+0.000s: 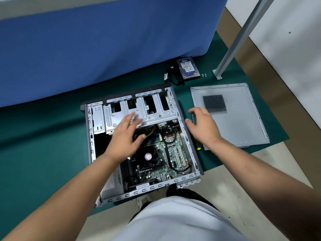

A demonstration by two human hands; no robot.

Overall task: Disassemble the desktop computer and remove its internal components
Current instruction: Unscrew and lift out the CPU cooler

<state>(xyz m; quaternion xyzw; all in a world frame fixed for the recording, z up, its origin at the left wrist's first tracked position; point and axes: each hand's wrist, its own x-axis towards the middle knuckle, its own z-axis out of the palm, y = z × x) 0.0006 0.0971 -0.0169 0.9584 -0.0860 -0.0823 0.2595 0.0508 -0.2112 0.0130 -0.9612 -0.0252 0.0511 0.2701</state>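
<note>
An open desktop case lies flat on a green mat, its green motherboard and black CPU fan exposed. A silver drive cage spans the case's far end. My left hand hovers over the cage's near edge and the board, fingers spread and holding nothing. My right hand hangs just outside the case's right wall, fingers loosely curved and empty, above a screwdriver lying on the mat. A removed hard drive lies beyond the case beside black cables.
The grey side panel lies on the mat right of the case. A few small screws sit by the hard drive. A blue cloth-covered table rises behind. A metal post stands at the right. A power supply fills the case's near-left corner.
</note>
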